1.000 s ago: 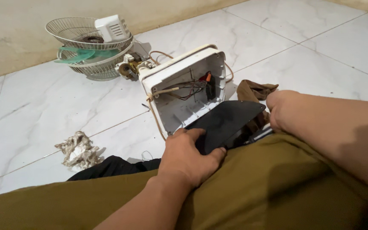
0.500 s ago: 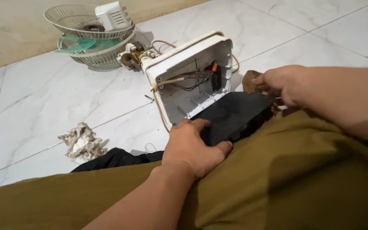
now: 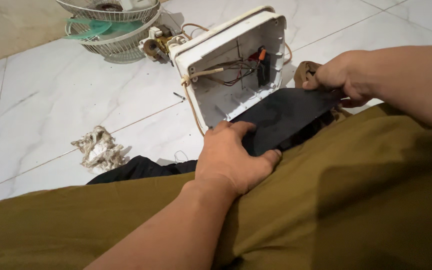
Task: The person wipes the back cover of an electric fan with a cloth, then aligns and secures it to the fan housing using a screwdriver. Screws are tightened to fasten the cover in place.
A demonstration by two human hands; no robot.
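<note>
Black panel [image 3: 288, 116]: dark flat plate, lying across our lap on the olive trousers [image 3: 356, 200], its far edge just under the open white housing [image 3: 231, 65]
Left hand [image 3: 233, 162]: palm down on the near end of the panel, fingers pressed together and curled over its edge, thumb hooked at the lower corner
Right hand [image 3: 343, 75]: at the far corner of the panel, fingers closed in a pinch on that corner; what else sits under them we cannot tell
Housing: tilted on its side on the tiled floor [image 3: 51, 110], cavity facing us, red and black wires [image 3: 236, 72] and a tan cord [image 3: 192, 100] exposed
Doing it well: we judge both ends should stay gripped, the plate kept level, its edge clear of the loose wires
Watch: the brown cloth [image 3: 303, 72] beside our right hand could snag
Around us: fan grilles [image 3: 108, 25] with a green blade near the wall, a crumpled rag [image 3: 98, 149] on the tiles, dark fabric [image 3: 141, 170] by our knee
</note>
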